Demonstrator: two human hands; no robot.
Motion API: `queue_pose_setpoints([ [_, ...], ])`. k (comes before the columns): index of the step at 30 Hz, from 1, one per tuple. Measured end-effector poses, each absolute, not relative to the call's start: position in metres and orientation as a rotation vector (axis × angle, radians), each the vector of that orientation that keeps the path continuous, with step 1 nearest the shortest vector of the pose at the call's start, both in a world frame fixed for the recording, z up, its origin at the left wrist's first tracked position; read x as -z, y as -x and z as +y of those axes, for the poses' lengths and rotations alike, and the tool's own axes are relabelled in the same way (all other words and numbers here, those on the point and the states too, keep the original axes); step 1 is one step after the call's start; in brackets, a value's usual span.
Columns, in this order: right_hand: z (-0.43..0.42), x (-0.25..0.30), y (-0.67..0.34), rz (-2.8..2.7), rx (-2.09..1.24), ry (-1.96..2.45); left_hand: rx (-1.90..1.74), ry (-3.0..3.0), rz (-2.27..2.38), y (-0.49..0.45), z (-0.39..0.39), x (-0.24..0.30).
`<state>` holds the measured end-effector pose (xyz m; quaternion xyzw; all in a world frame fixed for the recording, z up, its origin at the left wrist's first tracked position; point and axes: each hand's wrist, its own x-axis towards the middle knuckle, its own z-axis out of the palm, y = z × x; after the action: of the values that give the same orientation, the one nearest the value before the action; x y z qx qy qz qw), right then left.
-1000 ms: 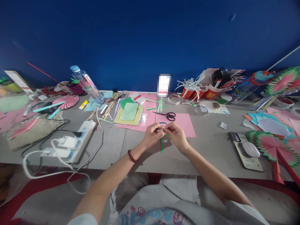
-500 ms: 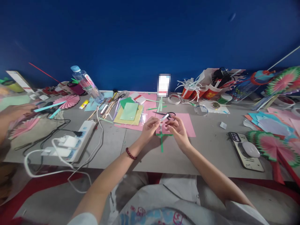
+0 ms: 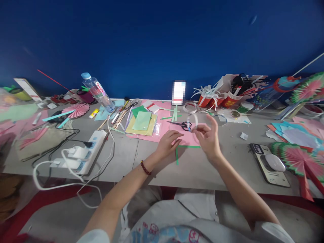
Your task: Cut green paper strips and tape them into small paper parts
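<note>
My right hand [image 3: 209, 141] pinches a thin white ring, which looks like a narrow roll of tape [image 3: 195, 118], between thumb and fingers. It hangs just above the pink paper sheet [image 3: 184, 137], beside the handles of black scissors [image 3: 181, 125]. My left hand [image 3: 169, 143] is over the left edge of this sheet, its fingers stretched towards the right and nothing visible in them. Near its fingertips lie a green paper strip pointing towards me [image 3: 177, 157] and a green strip lying crosswise [image 3: 191, 146].
Stacked coloured papers [image 3: 141, 121] lie left of the scissors. A plastic bottle [image 3: 98, 92] leans behind a white power strip [image 3: 92, 152] with loose cables. Red paper cups [image 3: 230, 101] stand at the back right. A phone [image 3: 269, 172] bearing a white case [image 3: 275, 162] lies at right.
My hands have moved apart, the right one carrying the white ring, which now shows its round face. My left hand has loosened its pinch. Another person's arm has left the far left.
</note>
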<state>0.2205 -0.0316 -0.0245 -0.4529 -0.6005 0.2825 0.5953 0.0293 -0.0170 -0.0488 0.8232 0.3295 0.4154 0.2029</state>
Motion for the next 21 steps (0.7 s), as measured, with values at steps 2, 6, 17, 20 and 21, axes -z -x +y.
queue_pose_setpoints([
  [2, -0.029, 0.015, -0.24, -1.434, -0.459, 1.137, -1.164, -2.364, 0.962, -0.03, -0.017, 0.051],
  [6, -0.023, 0.006, -0.288, -1.592, 0.041, 1.517, -1.133, -2.451, 1.053, -0.031, -0.017, 0.057],
  [17, 0.032, 0.051, -0.378, -1.94, 0.256, 1.936, -1.034, -2.316, 1.339, -0.025, -0.01, 0.067],
  [20, 0.031, 0.052, -0.372, -1.895, 0.166, 1.891, -0.967, -2.298, 1.356, -0.022, -0.009, 0.067],
  [21, 0.029, 0.05, -0.368, -1.881, 0.154, 1.874, -0.944, -2.291, 1.359, -0.022, -0.009, 0.067],
])
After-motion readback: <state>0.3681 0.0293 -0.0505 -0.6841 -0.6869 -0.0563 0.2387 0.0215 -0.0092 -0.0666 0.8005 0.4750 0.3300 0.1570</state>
